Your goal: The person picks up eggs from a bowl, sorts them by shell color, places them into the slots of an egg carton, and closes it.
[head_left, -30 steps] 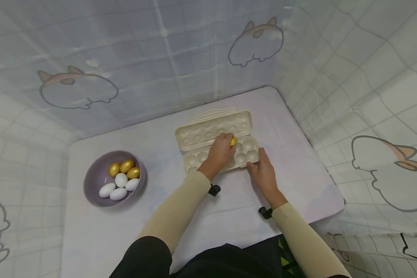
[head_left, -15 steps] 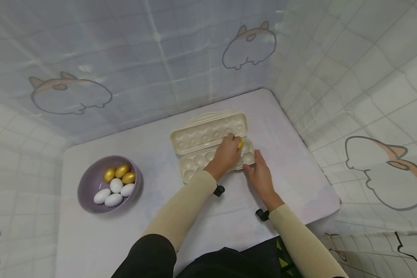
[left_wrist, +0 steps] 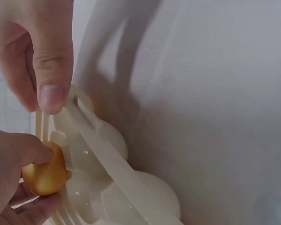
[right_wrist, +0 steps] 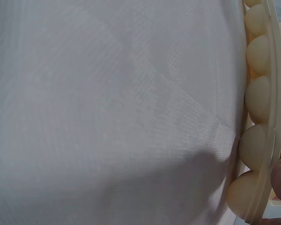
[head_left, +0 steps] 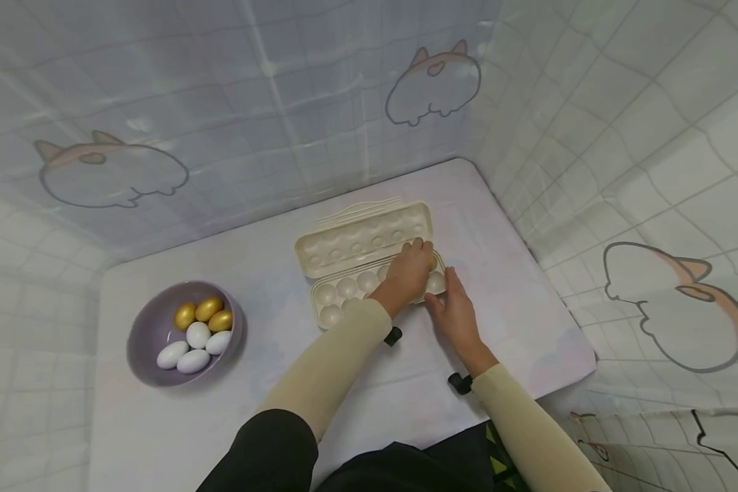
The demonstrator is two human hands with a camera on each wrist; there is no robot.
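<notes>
A cream plastic egg carton [head_left: 326,297] lies with its lid [head_left: 369,240] folded back on the far side. At its right part, my left hand [head_left: 411,273] reaches over the cups. A golden egg [left_wrist: 46,176] is pinched between thumb and fingers of that hand, right at a cup in the far row, as the left wrist view shows. My right hand [head_left: 458,321] holds the carton's right end, thumb at the front rim and fingers along the side. The right wrist view shows the rounded undersides of the cups [right_wrist: 260,98]. The cups visible on the left hold nothing.
To the left stands a purple bowl [head_left: 137,342] with golden eggs [head_left: 208,308] and white eggs [head_left: 193,361] in it. A pale cloth covers the table [head_left: 270,403]. Curtains with a grid print [head_left: 252,157] hang close behind and at both sides.
My left hand has moved a little to the right along the carton and lowered the golden egg towards a cup near the right end. The right hand stays on the carton's end.
</notes>
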